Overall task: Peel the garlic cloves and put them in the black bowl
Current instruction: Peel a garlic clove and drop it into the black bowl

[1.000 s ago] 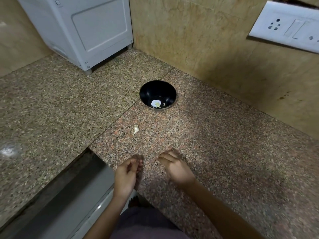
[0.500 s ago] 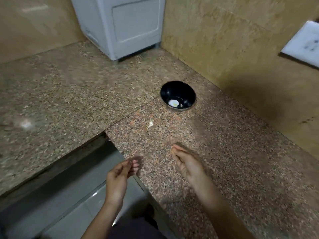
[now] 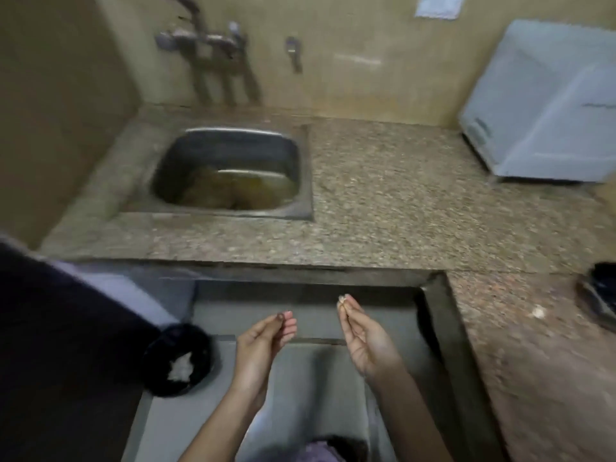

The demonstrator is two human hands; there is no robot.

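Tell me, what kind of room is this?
Most likely a home kitchen: a stainless steel sink is set into a speckled granite counter, metal wall taps hang above it, and a round black bowl sits at the counter's right edge.

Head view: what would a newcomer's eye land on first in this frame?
The two bare hands, left hand and right hand, hover low in the middle over the floor gap between the counters; whether they pinch anything is too blurred to tell. Behind them the steel sink holds murky water, and the black bowl is cut off at the right edge, a garlic clove beside it.
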